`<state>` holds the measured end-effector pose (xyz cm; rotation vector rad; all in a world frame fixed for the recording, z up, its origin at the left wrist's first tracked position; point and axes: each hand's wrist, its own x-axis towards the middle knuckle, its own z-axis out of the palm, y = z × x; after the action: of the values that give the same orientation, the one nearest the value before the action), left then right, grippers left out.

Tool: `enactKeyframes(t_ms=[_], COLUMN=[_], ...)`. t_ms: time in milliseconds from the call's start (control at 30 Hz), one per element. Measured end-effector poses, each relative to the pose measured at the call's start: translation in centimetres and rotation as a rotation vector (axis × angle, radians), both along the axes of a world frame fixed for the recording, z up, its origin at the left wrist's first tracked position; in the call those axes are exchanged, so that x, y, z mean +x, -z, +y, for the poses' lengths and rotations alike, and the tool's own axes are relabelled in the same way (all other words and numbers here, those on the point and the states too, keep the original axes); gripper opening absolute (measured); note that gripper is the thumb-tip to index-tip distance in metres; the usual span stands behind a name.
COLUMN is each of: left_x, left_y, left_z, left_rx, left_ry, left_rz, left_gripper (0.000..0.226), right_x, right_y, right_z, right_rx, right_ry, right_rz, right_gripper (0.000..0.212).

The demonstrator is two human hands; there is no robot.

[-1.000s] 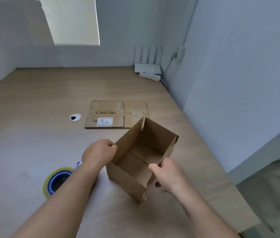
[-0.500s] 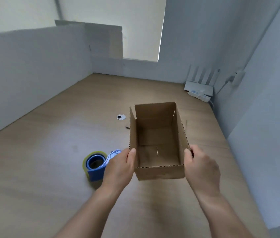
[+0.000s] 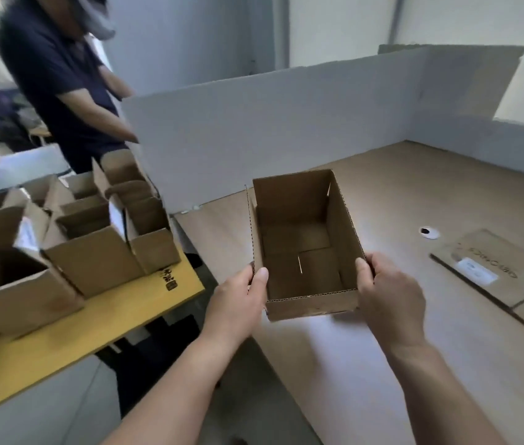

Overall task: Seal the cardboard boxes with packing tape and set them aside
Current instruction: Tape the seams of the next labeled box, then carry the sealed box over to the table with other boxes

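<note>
A small brown cardboard box (image 3: 302, 239) with its top open hangs in the air over the left edge of the wooden table (image 3: 382, 332). My left hand (image 3: 238, 303) grips its near left corner, thumb inside the wall. My right hand (image 3: 389, 293) grips the near right corner the same way. A flattened cardboard box (image 3: 491, 268) with a white label lies on the table at the right. The tape roll is out of view.
A yellow side table (image 3: 93, 322) to the left carries several open cardboard boxes (image 3: 93, 252). A person in a dark shirt (image 3: 58, 75) stands behind it. A white partition (image 3: 270, 123) lines the table's far side. A cable hole (image 3: 429, 232) sits in the tabletop.
The view has swung left. Both hands have carried the open box toward the left edge of the table. The tape roll has left the view; the yellow table and its boxes have come in.
</note>
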<state>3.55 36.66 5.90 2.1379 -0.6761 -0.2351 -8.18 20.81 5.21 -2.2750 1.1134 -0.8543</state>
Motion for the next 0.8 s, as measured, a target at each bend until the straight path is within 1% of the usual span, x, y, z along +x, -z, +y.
enactKeyframes(t_ms=[167, 267, 367, 467, 567, 633, 667, 733, 767, 800], left_x=[1.3, 2.3, 3.1, 3.3, 2.6, 1.9, 1.8, 2.1, 2.3, 2.7], left_y=[0.3, 0.4, 0.4, 0.8, 1.4, 1.7, 1.9, 2.3, 2.5, 2.8], left_z=[5.3, 8.2, 11.4, 15.1, 18.8, 20.7, 21.7, 24.3, 25.8, 27.3], left_rx=[0.034, 0.052, 0.071, 0.093, 0.138, 0.181, 0.207, 0.265, 0.267, 0.241], left_ry=[-0.162, -0.252, -0.325, -0.451, -0.594, -0.643, -0.663, -0.681, -0.710, -0.746], left_rz=[-0.046, -0.020, -0.003, 0.007, 0.070, 0.086, 0.094, 0.143, 0.222, 0.329], left_gripper=[0.042, 0.043, 0.045, 0.045, 0.044, 0.043, 0.041, 0.028, 0.028, 0.047], right_x=[4.5, 6.8, 9.1, 11.3, 12.9, 13.5, 13.8, 14.3, 14.5, 14.7], right_y=[0.4, 0.7, 0.9, 1.1, 1.6, 1.9, 2.1, 2.7, 2.9, 3.1], right_z=[3.2, 5.3, 7.8, 10.6, 13.9, 15.9, 16.8, 19.1, 20.3, 21.5], right_rx=[-0.024, -0.044, -0.015, 0.007, 0.032, 0.021, 0.012, 0.004, -0.004, -0.016], right_ry=[-0.189, -0.293, -0.388, -0.502, -0.653, -0.728, -0.759, -0.807, -0.832, -0.863], right_rz=[0.021, 0.057, 0.101, 0.143, 0.226, 0.277, 0.301, 0.340, 0.365, 0.390], right_gripper=[0.018, 0.017, 0.018, 0.021, 0.023, 0.024, 0.025, 0.026, 0.026, 0.027])
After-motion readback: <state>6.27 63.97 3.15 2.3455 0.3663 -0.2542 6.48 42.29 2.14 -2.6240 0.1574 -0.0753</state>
